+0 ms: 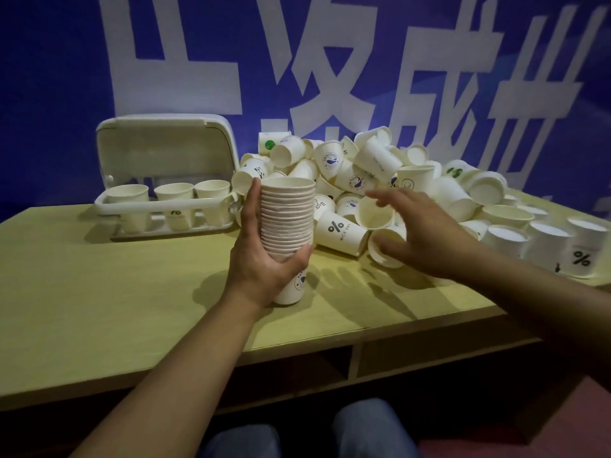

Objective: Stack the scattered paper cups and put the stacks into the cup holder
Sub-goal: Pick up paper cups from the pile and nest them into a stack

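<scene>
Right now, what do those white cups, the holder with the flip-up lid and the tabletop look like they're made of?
The stack of cups looks like matt white paper: thin rolled rims, printed logos. The cup holder seems to be moulded off-white plastic, smooth, with rounded corners and a faint sheen. The table looks like laminated board in pale yellow-green; its edge shows a lighter band, though real wood can't be ruled out.

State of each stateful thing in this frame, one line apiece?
cup holder: lid open, three slots holding cups
cup stack: upright, gripped by the left hand
right hand: open, fingers spread over the pile, holding nothing
cup pile: loose, jumbled, unstacked
</scene>
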Demonstrator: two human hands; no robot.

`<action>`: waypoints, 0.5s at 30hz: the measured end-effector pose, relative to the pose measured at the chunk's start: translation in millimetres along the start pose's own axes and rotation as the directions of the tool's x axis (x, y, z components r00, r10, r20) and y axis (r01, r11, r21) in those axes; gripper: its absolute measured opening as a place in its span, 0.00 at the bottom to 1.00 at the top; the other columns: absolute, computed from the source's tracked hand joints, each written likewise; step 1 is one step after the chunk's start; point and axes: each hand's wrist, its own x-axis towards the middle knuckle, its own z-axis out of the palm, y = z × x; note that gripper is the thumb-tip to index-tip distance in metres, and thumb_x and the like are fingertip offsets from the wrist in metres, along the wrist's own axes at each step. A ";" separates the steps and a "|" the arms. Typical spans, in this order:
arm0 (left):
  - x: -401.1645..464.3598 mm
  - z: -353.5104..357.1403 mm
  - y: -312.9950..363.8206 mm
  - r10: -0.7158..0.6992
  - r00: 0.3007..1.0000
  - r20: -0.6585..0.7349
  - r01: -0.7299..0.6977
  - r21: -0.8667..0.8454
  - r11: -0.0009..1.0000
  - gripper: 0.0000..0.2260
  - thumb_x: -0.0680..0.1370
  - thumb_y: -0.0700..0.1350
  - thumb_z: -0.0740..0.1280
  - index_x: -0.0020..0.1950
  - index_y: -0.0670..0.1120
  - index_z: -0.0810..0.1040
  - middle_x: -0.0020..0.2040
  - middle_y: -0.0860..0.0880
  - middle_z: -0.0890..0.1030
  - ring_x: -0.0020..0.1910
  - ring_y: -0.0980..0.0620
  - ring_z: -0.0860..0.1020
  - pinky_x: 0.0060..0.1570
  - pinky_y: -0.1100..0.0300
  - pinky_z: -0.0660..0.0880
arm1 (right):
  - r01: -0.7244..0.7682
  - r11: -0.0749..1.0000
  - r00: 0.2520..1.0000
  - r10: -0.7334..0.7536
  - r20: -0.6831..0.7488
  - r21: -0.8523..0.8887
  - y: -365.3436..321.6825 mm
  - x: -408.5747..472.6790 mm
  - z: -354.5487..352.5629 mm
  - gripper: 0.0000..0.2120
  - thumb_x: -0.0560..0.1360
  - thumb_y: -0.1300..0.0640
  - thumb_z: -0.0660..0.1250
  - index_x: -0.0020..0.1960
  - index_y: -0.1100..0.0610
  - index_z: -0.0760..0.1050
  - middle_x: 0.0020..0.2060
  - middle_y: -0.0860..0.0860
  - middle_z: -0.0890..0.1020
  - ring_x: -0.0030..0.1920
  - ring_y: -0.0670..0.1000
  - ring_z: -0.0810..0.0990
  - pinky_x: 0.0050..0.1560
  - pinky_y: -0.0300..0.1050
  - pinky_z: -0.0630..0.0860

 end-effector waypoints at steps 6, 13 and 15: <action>-3.3 12.0 8.1 0.070 0.995 0.067 -0.071 0.003 0.998 0.49 0.66 0.58 0.74 0.77 0.68 0.45 0.65 0.84 0.59 0.60 0.78 0.69 0.59 0.63 0.72 | -0.277 0.936 0.950 0.301 0.084 -0.215 53.7 -31.3 -23.9 0.38 0.73 0.43 0.71 0.77 0.43 0.56 0.77 0.51 0.61 0.75 0.58 0.59 0.73 0.61 0.60; -1.4 24.9 10.8 0.101 0.989 0.110 -0.101 -0.007 0.995 0.50 0.65 0.59 0.74 0.78 0.65 0.45 0.68 0.80 0.59 0.63 0.77 0.67 0.60 0.64 0.70 | -0.258 0.938 0.949 0.291 0.119 -0.234 74.1 -34.1 -18.1 0.35 0.76 0.41 0.67 0.77 0.42 0.54 0.77 0.50 0.61 0.75 0.58 0.63 0.74 0.60 0.55; -2.2 24.0 10.1 0.084 0.991 0.105 -0.081 -0.027 0.996 0.50 0.65 0.58 0.74 0.78 0.66 0.45 0.69 0.79 0.60 0.64 0.76 0.68 0.62 0.59 0.71 | -0.252 0.938 0.948 0.289 0.136 -0.236 73.2 -31.0 -16.2 0.35 0.76 0.42 0.66 0.78 0.42 0.54 0.77 0.50 0.63 0.74 0.57 0.63 0.74 0.61 0.55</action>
